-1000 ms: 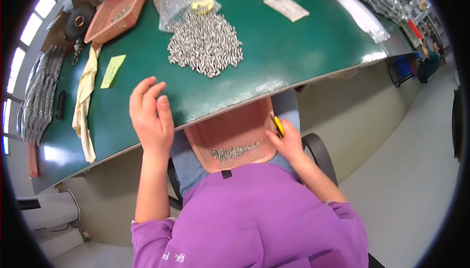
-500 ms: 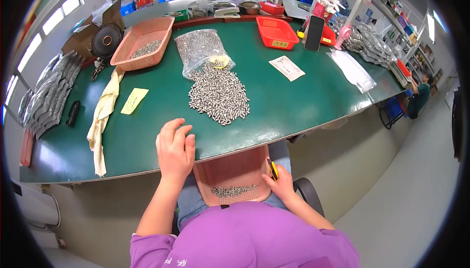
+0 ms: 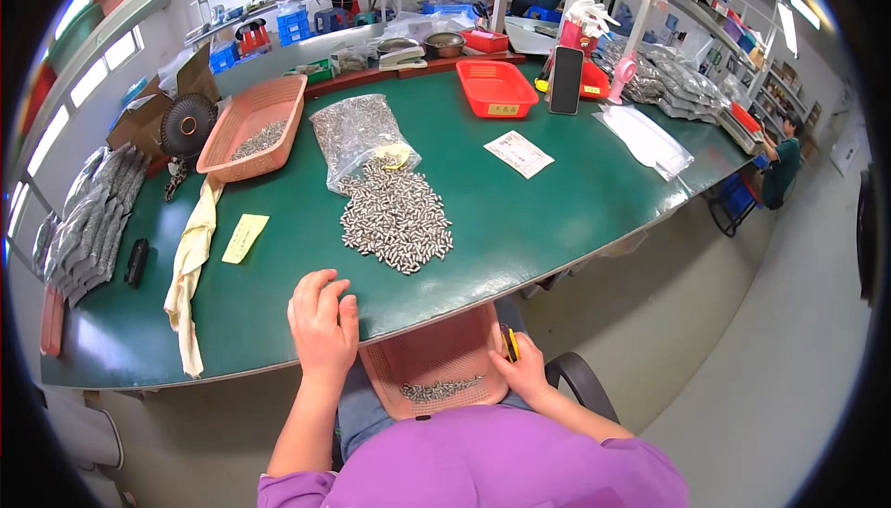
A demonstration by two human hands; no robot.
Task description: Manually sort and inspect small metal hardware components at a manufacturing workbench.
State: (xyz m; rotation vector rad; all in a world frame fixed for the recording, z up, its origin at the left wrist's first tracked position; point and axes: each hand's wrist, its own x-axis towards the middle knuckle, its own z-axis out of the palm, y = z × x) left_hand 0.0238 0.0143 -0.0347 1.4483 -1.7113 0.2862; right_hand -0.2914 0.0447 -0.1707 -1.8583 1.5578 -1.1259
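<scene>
Workshop, green table (image 3: 520,230) | left hand (image 3: 323,322) grip apart on edge | right hand (image 3: 524,369) grip clamped on pink tray (image 3: 436,360)

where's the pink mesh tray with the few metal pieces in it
In the head view, the pink mesh plastic tray rests on the person's lap below the green table's near edge, between the left hand and right hand.

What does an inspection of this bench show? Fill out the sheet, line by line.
Surface: green table, curved front edge.
Job's things: heap of small metal parts; pink tray on the lap holding a few parts.
Clutter: clear bag of parts, salmon basket, red tray, cloth, yellow slip, paper sheet, phone.
Grippers: left hand on the table edge; right hand at the tray, holding a small yellow-and-black item.
Cables: nothing seen.
Surroundings: shelves, blue bins, another person seated far right.
</scene>
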